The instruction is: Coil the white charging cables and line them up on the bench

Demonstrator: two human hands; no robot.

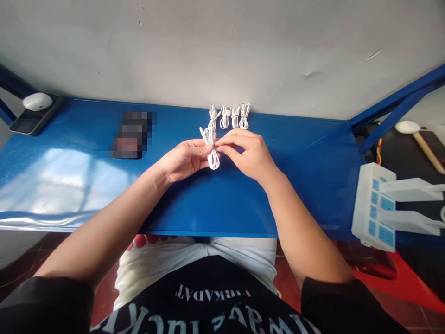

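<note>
A white charging cable (213, 160), coiled into a narrow bundle, is held above the blue table in front of me. My left hand (186, 160) grips its middle between thumb and fingers, with the loops sticking out above and below. From the other side, my right hand (248, 150) has thumb and forefinger pinched together at the bundle's waist. Whether a tie lies between those fingertips is too small to tell. Just beyond my hands, several similar white cable bundles (225, 117) lie in a row, with dark ties around their middles.
The blue table (306, 185) meets a grey wall (222, 51) at the back. A blurred-out dark flat object (131, 135) lies left of centre. At the far left, a white rounded object (37, 101) sits on a dark tray. A white power strip (373, 206) with plugged-in adapters stands at right.
</note>
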